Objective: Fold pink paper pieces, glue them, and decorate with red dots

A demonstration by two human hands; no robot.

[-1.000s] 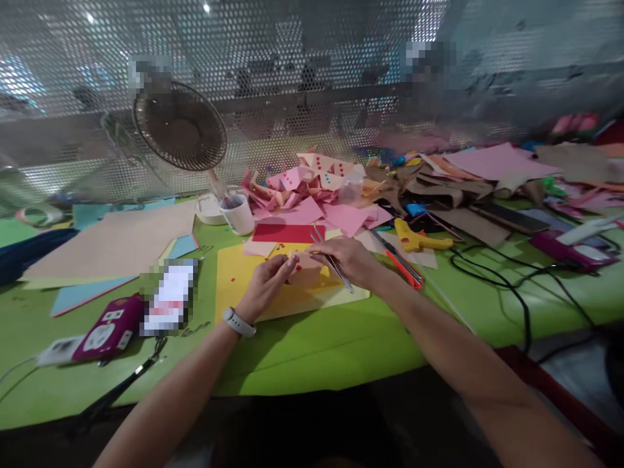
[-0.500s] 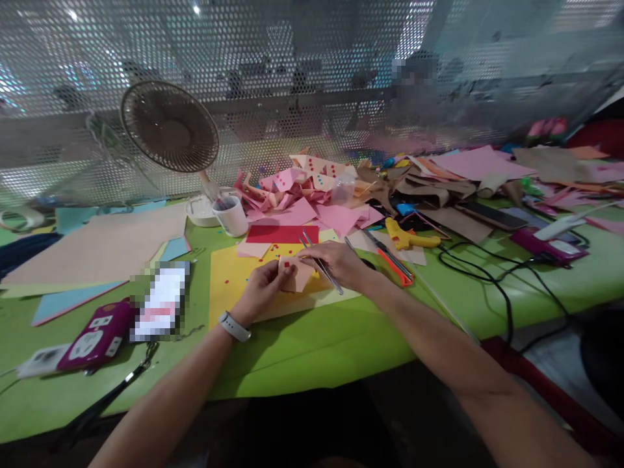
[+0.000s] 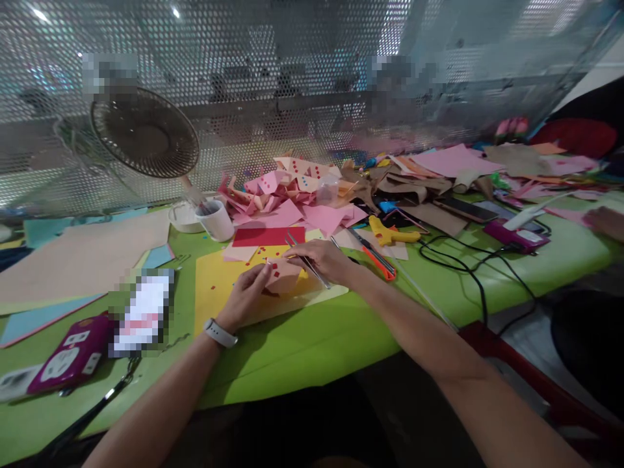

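Observation:
Between thumb and fingers, my left hand [image 3: 247,292] pinches a small pale pink piece of paper [image 3: 285,277] that bears red diamond shapes. My right hand [image 3: 326,260] has a pair of metal tweezers [image 3: 319,278] lying across its palm, points toward the fan side, and its fingertips are at the paper's upper edge. Below both hands lies a yellow sheet [image 3: 214,286] sprinkled with little red and blue bits. A red paper strip [image 3: 258,236] rests behind it.
At the left stand a fan [image 3: 146,133], a white cup [image 3: 215,221] and a phone [image 3: 143,312]. A yellow glue gun [image 3: 390,231] and an orange cutter [image 3: 383,263] lie right. Folded pink papers [image 3: 277,188] pile up behind. Another person's hand [image 3: 607,221] shows far right.
The view has shifted, so the table things sit further left. The paper has turned in my hands, and a second red diamond now shows. Another person's hand has appeared at the right edge.

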